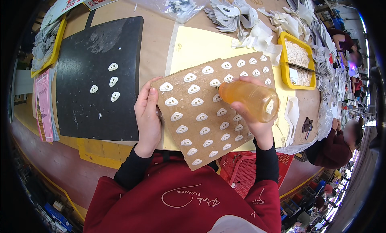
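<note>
- brown cardboard (pixel 210 106) with white pieces (pixel 205 130) is held over the near tabletop (pixel 157 23) by the left hand (pixel 146 114), fingers closed on its left edge
- amber bottle (pixel 250 98) is gripped in the right hand (pixel 258 126), fingers curled round
- dispensing seems in hand; steady aim is needed

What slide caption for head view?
Left hand holds brown cardboard dotted with white pieces; right hand holds an amber bottle over it.
</note>
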`<move>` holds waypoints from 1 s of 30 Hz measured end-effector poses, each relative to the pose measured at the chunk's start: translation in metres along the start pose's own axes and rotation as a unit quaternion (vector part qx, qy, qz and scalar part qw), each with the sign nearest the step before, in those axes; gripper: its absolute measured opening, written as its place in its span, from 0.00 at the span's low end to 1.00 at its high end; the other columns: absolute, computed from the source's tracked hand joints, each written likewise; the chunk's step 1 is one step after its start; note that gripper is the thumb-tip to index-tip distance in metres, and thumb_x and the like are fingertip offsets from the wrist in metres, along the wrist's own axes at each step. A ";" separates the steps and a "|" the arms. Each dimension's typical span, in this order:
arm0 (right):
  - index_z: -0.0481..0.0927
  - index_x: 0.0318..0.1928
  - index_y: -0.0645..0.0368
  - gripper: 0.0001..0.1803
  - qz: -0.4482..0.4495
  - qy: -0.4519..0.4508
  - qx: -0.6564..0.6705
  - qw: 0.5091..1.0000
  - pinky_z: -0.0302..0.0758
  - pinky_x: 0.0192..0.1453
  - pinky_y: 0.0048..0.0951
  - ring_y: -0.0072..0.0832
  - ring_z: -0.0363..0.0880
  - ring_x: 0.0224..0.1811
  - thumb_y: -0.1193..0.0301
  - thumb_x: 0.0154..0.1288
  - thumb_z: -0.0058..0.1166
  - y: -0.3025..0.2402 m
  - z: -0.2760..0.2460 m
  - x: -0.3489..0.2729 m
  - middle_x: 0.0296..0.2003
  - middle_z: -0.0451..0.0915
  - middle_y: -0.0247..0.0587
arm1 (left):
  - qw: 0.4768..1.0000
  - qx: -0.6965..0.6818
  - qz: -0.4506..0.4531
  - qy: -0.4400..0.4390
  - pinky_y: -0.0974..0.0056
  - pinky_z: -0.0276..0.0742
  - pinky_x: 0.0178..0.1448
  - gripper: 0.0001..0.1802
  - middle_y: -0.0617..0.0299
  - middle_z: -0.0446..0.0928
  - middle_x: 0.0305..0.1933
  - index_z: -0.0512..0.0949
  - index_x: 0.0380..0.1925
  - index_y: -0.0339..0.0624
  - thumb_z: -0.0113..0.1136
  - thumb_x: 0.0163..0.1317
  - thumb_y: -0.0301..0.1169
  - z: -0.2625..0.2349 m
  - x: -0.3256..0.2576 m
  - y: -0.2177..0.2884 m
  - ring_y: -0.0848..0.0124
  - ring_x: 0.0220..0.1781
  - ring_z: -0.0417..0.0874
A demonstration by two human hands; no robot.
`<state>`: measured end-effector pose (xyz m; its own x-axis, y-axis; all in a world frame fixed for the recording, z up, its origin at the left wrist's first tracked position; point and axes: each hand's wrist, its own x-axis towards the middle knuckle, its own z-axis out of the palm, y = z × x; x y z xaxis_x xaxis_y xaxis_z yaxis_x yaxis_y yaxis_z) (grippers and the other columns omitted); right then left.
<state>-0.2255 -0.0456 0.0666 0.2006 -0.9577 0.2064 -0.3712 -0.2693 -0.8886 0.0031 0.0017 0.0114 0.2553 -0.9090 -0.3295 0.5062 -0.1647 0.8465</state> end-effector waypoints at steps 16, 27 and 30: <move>0.64 0.60 0.61 0.48 0.116 0.106 0.375 0.914 0.78 0.29 0.24 0.39 0.80 0.47 0.35 0.53 0.56 0.014 -0.018 -0.038 0.51 0.74 0.56 | 1.000 0.011 -0.005 -0.002 0.73 0.70 0.53 0.17 0.61 0.77 0.47 0.71 0.53 0.33 0.41 0.73 0.33 0.001 -0.001 0.004 0.79 0.48 0.76; 0.67 0.57 0.64 0.45 0.102 0.074 0.218 0.968 0.72 0.60 0.48 0.48 0.75 0.56 0.43 0.50 0.65 0.006 0.024 -0.056 0.48 0.75 0.51 | 1.000 0.020 0.005 -0.007 0.73 0.70 0.53 0.17 0.61 0.77 0.47 0.71 0.53 0.33 0.41 0.73 0.32 -0.004 0.001 0.002 0.79 0.48 0.76; 0.67 0.58 0.62 0.43 0.092 0.062 0.309 0.944 0.72 0.62 0.43 0.42 0.71 0.61 0.54 0.46 0.73 0.016 0.026 -0.061 0.54 0.74 0.52 | 1.000 -0.003 0.002 -0.008 0.73 0.70 0.53 0.17 0.61 0.77 0.47 0.71 0.53 0.33 0.40 0.73 0.32 -0.002 0.000 0.001 0.79 0.48 0.76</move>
<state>-0.2200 0.0112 0.0294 0.0622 -0.9974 0.0374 0.2190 -0.0229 -0.9755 0.0058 0.0021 0.0116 0.2446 -0.9153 -0.3201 0.5098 -0.1594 0.8454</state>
